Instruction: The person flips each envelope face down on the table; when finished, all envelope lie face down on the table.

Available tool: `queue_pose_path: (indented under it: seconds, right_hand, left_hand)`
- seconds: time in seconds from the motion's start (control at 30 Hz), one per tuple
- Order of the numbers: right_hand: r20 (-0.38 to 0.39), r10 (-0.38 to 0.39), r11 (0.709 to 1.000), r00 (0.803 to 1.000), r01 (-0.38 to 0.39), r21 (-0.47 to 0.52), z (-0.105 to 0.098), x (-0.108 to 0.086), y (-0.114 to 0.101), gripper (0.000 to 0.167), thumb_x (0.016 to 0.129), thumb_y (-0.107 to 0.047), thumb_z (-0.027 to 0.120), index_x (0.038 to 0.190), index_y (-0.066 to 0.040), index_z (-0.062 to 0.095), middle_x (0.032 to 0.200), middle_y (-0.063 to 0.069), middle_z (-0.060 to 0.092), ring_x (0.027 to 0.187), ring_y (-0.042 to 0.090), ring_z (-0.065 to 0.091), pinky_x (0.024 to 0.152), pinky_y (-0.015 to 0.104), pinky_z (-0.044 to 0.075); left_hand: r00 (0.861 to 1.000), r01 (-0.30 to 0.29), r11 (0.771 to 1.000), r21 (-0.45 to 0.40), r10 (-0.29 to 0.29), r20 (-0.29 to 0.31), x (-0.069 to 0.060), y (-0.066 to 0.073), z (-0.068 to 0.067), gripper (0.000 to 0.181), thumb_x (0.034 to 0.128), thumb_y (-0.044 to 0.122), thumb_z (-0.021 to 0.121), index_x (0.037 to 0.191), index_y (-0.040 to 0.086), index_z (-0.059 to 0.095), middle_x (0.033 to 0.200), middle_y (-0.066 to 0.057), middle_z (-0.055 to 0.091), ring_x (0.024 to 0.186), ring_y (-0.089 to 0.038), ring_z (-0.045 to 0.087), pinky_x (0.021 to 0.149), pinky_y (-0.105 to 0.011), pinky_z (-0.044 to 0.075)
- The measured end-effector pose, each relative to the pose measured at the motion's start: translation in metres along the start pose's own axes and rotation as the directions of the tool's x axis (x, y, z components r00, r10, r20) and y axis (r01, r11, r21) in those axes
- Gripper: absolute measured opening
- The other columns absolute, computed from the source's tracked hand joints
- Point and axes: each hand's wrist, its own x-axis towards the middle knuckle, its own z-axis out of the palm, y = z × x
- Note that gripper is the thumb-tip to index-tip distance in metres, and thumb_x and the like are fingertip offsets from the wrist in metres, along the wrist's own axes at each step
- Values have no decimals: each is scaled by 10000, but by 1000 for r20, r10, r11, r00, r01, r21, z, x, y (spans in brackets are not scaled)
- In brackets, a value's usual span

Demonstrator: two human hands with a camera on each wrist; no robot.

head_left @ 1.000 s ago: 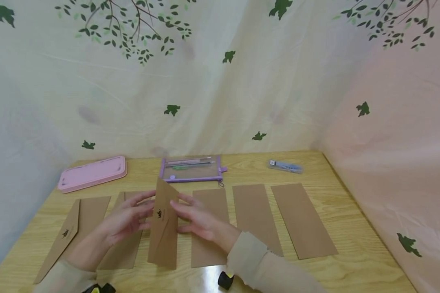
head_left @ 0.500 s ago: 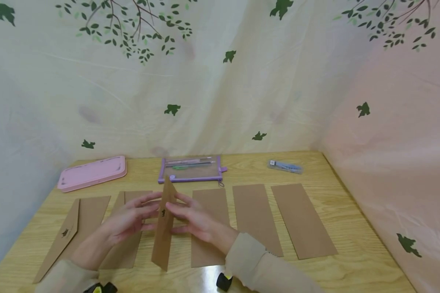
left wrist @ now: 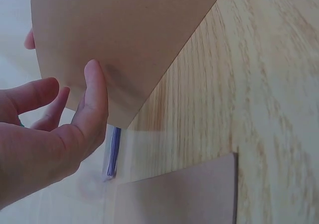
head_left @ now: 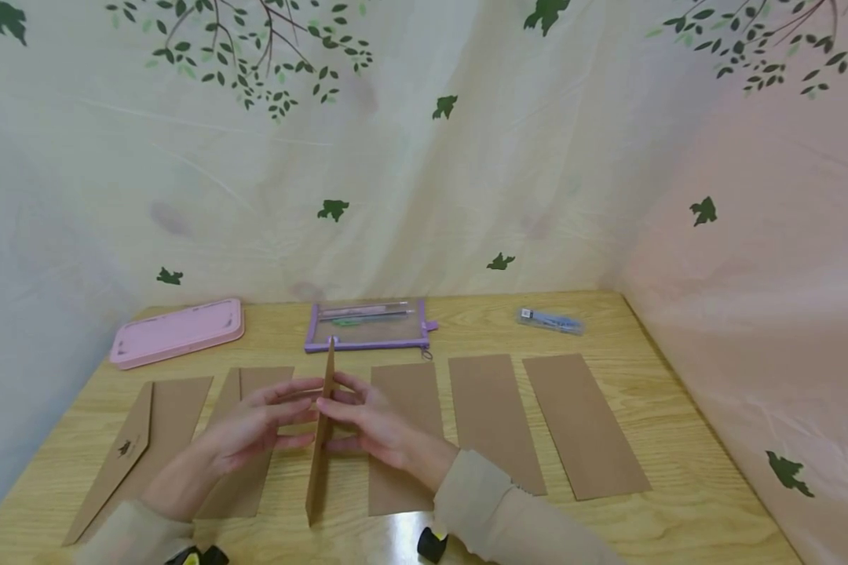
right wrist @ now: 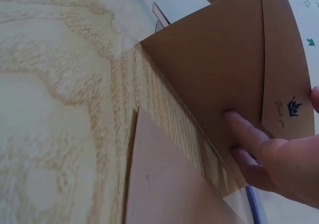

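Observation:
A brown kraft-paper envelope (head_left: 321, 447) stands on edge between both hands, seen nearly edge-on in the head view. In the right wrist view the envelope (right wrist: 209, 59) shows a flap printed "Thank you" and a small crown. My right hand (head_left: 378, 420) grips it, fingers against the flap side and thumb at the edge. On the other side, my left hand (head_left: 257, 424) has its fingers extended at the plain face. The left wrist view shows a left fingertip close to the envelope (left wrist: 129, 30); whether it touches is hard to tell.
Flap-side-up envelopes lie left, one at the far left (head_left: 173, 416); plain-side-up ones lie right, including the rightmost envelope (head_left: 583, 431). Behind are a pink case (head_left: 180, 333), a purple-edged zip pouch (head_left: 367, 333) with pens, and a blue item in clear wrapping (head_left: 551, 321).
The held envelope has turned from showing its printed flap to nearly edge-on and shifted slightly right. The left hand has followed it rightward; the flat envelopes stay put.

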Motion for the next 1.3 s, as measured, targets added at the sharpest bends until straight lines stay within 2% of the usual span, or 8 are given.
queue_pose_path:
  seconds: [0.23,0.6,0.73,0.87,1.03,1.13,1.3]
  right_hand:
    - [14,8,1000,1000,-7,-9,-2,2,0,669,990,-108,648,1567,-53,314,1401,107,558,1304,379,514,979,602,500]
    - [3,5,1000,1000,-4,-19,-3,0,-1,704,988,-89,633,1584,-32,263,1473,141,481,1280,327,536,1000,577,496]
    - [10,3,1000,1000,-3,-31,-5,0,0,694,988,-85,626,1581,-27,271,1465,151,481,1296,348,522,1000,561,502]
    - [16,-6,998,1000,7,-63,-8,1,0,671,984,-81,631,1566,-13,306,1437,146,511,1286,358,533,990,548,513]
    - [27,-19,995,999,22,-102,-11,0,-1,589,991,-67,621,1526,2,384,1391,169,538,1240,339,565,965,526,534]
    - [-6,-29,992,1000,28,-127,-15,-1,-1,550,994,-43,608,1507,3,414,1356,185,548,1163,296,601,917,474,568]
    - [-87,-37,984,996,21,-174,-22,-3,0,564,973,33,608,1502,-7,414,1281,188,560,1015,267,645,812,422,607]
  left_hand:
    - [1000,0,1000,12,1,-16,0,-4,-1,534,1058,142,546,1536,1,355,1495,-80,442,1234,-246,547,1013,-482,510]
    - [1000,-5,1000,6,5,-6,-3,-2,0,553,1061,129,536,1536,-43,312,1414,-43,524,1224,-217,561,1015,-464,511]
    - [1000,-27,1000,5,27,6,-4,-4,-1,581,1063,122,529,1540,-79,266,1447,-58,494,1247,-176,550,1050,-460,485]
    - [1000,-24,999,32,24,-3,-4,-5,-3,603,1061,134,536,1545,-83,249,1459,-65,488,1268,-160,534,1064,-448,473]
    - [1000,-12,997,70,14,-25,-5,-6,-6,600,1063,164,537,1548,-69,271,1529,-141,424,1337,-210,464,1085,-468,448]
    - [999,-15,997,71,18,-36,-7,-7,-8,596,1063,170,538,1547,-66,284,1566,-175,369,1392,-265,398,1112,-485,412]
    - [999,-23,999,45,25,-46,-10,-8,-13,577,1063,144,533,1539,-75,290,1520,-149,434,1394,-236,401,1142,-482,366]
